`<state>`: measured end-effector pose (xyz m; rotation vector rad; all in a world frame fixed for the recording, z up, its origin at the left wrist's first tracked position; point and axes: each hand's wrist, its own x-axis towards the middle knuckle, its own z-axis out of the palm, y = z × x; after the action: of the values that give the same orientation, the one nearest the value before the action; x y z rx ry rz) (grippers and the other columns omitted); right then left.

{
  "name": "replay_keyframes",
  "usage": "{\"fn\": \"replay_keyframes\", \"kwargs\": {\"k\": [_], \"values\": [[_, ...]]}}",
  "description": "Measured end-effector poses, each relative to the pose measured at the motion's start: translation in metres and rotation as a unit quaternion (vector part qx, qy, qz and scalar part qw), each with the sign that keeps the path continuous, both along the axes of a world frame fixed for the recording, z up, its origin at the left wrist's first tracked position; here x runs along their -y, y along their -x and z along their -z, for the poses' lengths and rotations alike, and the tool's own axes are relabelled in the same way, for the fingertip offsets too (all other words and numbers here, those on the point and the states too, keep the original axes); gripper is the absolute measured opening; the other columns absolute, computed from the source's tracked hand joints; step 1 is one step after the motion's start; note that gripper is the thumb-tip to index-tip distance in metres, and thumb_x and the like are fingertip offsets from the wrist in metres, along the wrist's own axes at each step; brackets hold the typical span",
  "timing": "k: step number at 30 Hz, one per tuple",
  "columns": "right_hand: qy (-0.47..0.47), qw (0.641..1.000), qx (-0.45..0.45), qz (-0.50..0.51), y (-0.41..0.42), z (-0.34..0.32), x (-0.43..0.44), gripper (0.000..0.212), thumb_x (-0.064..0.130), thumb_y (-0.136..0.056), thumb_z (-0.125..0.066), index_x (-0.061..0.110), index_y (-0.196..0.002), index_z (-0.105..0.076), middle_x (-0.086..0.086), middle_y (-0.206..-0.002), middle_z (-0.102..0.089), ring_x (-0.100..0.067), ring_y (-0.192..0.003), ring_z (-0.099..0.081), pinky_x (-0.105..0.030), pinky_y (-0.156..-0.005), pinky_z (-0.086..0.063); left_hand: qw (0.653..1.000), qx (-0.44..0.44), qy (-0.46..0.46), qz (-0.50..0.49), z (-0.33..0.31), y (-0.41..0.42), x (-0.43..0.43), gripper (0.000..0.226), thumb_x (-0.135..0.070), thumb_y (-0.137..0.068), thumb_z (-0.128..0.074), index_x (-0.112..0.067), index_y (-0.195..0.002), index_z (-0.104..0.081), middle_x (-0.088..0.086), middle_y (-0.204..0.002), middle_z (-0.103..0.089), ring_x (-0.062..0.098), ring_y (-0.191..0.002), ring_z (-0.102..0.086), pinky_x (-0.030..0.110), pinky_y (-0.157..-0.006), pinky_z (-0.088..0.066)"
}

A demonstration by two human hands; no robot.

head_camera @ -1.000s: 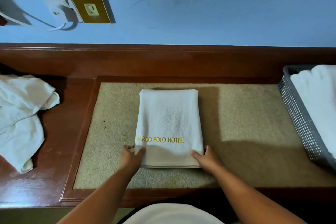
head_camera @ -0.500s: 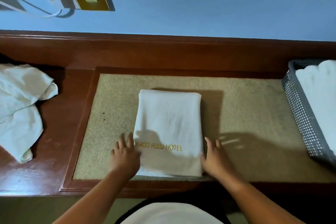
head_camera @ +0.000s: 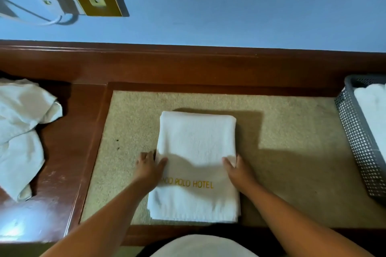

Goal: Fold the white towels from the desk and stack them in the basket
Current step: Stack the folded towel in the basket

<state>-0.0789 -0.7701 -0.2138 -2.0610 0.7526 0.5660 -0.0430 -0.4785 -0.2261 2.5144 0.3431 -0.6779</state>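
Our left hand [head_camera: 149, 168] and right hand [head_camera: 238, 170] have slid up the folded white towel [head_camera: 196, 142] on the counter [head_camera: 69, 152], pinching its side edges, thumbs on top.

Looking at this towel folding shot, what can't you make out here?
- Head view: the basket is cut off by the right edge, so the towels inside cannot be counted.
- The crumpled pile runs off the left edge; its count is unclear.
- The left hand covers the first letters on the folded towel.
- Whether it or the right hand grips or only presses: fingertips hidden at the towel's sides.
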Motion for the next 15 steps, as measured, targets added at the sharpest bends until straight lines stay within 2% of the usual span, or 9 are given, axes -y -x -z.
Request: {"fn": "replay_keyframes", "kwargs": {"k": [1,3,6,8,11,13,15], "values": [[-0.029,0.999,-0.009,0.024,-0.004,0.001,-0.004,0.07,0.055,-0.082,-0.071,0.011,-0.133,-0.054,-0.005,-0.122,-0.066,-0.027,-0.113,-0.065,-0.043,-0.094,-0.055,1.0,-0.017,0.023,-0.009,0.003,-0.004,0.006,0.071,-0.054,-0.094,-0.059,-0.011,-0.146,-0.038,0.017,-0.139,-0.046,0.039,-0.125,-0.049,0.049,-0.104,-0.043],[-0.039,0.999,0.006,0.036,-0.011,0.006,-0.007,0.069,0.042,-0.077,-0.083,0.009,-0.13,-0.052,-0.001,-0.118,-0.064,-0.025,-0.109,-0.066,-0.037,-0.086,-0.056,0.995,-0.043,0.078,-0.045,0.006,-0.013,0.017,0.077,-0.051,-0.083,-0.074,-0.006,-0.138,-0.043,0.013,-0.126,-0.056,0.036,-0.115,-0.057,0.045,-0.097,-0.049],[-0.053,0.996,0.038,0.054,-0.013,-0.002,-0.011,0.06,0.026,-0.083,-0.08,0.009,-0.132,-0.049,-0.001,-0.116,-0.061,-0.023,-0.105,-0.063,-0.03,-0.082,-0.048,0.96,-0.054,0.231,-0.146,-0.004,-0.019,0.025,0.078,-0.055,-0.061,-0.08,-0.012,-0.123,-0.061,0.006,-0.108,-0.073,0.026,-0.096,-0.071,0.048,-0.087,-0.059],[-0.094,0.991,0.065,0.071,-0.007,-0.012,-0.01,0.049,0.022,-0.089,-0.074,0.015,-0.131,-0.05,0.002,-0.114,-0.062,-0.018,-0.099,-0.063,-0.029,-0.081,-0.048,0.938,-0.036,0.291,-0.184,-0.017,-0.013,0.028,0.078,-0.057,-0.056,-0.079,-0.019,-0.122,-0.063,0.005,-0.105,-0.075,0.025,-0.094,-0.073,0.052,-0.086,-0.059],[-0.137,0.982,0.082,0.099,0.007,-0.028,0.005,0.043,0.025,-0.09,-0.072,0.019,-0.129,-0.054,-0.003,-0.115,-0.07,-0.018,-0.095,-0.07,-0.037,-0.084,-0.057,0.904,-0.042,0.376,-0.199,-0.051,0.0,0.041,0.058,-0.045,-0.071,-0.08,-0.027,-0.124,-0.064,0.006,-0.107,-0.076,0.029,-0.096,-0.074,0.055,-0.086,-0.059],[-0.167,0.973,0.093,0.133,0.02,-0.045,0.024,0.036,0.021,-0.091,-0.071,0.019,-0.124,-0.058,-0.003,-0.107,-0.074,-0.019,-0.089,-0.073,-0.037,-0.082,-0.059,0.88,-0.053,0.432,-0.188,-0.073,0.009,0.057,0.036,-0.029,-0.088,-0.074,-0.025,-0.123,-0.066,0.011,-0.109,-0.075,0.033,-0.097,-0.073,0.056,-0.086,-0.059],[-0.199,0.961,0.104,0.164,0.032,-0.067,0.052,0.031,0.019,-0.092,-0.07,0.017,-0.121,-0.062,-0.004,-0.103,-0.076,-0.022,-0.09,-0.074,-0.042,-0.085,-0.059,0.861,-0.068,0.475,-0.169,-0.099,0.013,0.081,0.029,-0.019,-0.095,-0.064,-0.019,-0.124,-0.065,0.017,-0.11,-0.074,0.037,-0.098,-0.072,0.053,-0.081,-0.06]]}}
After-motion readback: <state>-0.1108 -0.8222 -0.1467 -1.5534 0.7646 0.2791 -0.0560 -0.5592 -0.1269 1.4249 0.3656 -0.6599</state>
